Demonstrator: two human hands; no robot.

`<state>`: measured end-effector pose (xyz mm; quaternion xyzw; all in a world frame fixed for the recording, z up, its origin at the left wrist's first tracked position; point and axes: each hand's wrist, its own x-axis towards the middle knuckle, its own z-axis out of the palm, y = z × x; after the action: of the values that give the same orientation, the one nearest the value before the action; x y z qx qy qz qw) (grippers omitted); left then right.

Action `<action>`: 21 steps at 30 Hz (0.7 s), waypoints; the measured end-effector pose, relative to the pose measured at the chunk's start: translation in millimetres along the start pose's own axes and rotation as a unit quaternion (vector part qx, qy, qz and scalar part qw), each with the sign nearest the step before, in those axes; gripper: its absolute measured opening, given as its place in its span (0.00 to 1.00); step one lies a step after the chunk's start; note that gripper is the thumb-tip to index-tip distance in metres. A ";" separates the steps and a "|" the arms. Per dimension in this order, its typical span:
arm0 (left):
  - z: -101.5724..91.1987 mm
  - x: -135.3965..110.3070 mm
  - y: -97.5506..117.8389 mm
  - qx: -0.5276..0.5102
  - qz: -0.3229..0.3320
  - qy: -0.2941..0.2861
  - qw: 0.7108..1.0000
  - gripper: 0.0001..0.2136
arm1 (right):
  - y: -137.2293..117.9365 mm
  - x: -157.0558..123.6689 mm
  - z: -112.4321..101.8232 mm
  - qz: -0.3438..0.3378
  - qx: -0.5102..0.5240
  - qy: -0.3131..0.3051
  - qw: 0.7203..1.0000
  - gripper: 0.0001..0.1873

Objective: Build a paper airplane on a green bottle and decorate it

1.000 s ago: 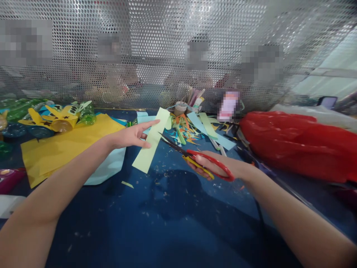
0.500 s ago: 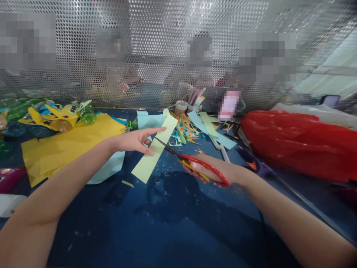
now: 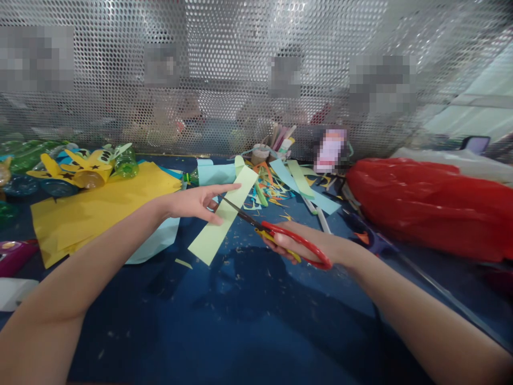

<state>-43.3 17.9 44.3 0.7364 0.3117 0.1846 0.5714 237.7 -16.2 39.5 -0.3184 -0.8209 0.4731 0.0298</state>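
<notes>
My left hand (image 3: 196,202) holds a pale green paper strip (image 3: 214,235) above the blue table, index finger and thumb on its face and the other fingers behind its left edge. Closed round the handles of the scissors (image 3: 270,229), red and yellow with dark blades, is my right hand (image 3: 286,243). The blades lie across the middle of the strip, their tips near my left fingers. Whether they have cut into the paper I cannot tell. A thin green paper sliver (image 3: 183,263) lies on the table below my left hand.
Yellow paper sheets (image 3: 108,208) and bottle pieces with yellow cut-outs (image 3: 94,168) lie left. Paper scraps (image 3: 274,192) and a cup of sticks (image 3: 260,153) stand behind my hands. A red plastic bag (image 3: 433,208) fills the right side. A perforated metal screen (image 3: 224,48) rises behind.
The upper end of the paper strip has swung slightly to the right, tilting it a little more. Both hands and the scissors are almost where they were.
</notes>
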 end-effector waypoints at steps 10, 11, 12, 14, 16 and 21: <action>-1.3 -0.4 0.0 0.008 0.004 0.003 1.000 0.41 | 2.3 -0.5 0.9 0.013 0.008 0.005 1.000 0.34; -1.6 -0.5 -0.1 0.010 0.006 0.005 1.000 0.41 | 2.5 -0.6 1.1 0.016 0.007 0.006 1.000 0.34; -1.8 -0.5 0.0 0.012 0.007 0.005 1.000 0.41 | 2.7 -0.7 1.2 0.018 0.007 0.007 1.000 0.34; -2.1 -0.6 0.2 0.010 0.009 0.002 1.000 0.41 | 3.0 -0.9 1.5 0.022 0.004 0.010 1.000 0.34; -2.3 -0.6 0.5 0.001 0.009 -0.002 1.000 0.40 | 3.2 -1.0 1.8 0.024 0.004 0.012 1.000 0.34; -2.7 -0.6 0.2 -0.009 0.002 -0.004 1.000 0.41 | 1.0 -0.3 2.7 0.019 0.004 0.017 1.000 0.34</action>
<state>-45.4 19.5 45.3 0.7326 0.3066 0.1855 0.5787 237.5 -18.0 37.3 -0.3421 -0.8120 0.4714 0.0364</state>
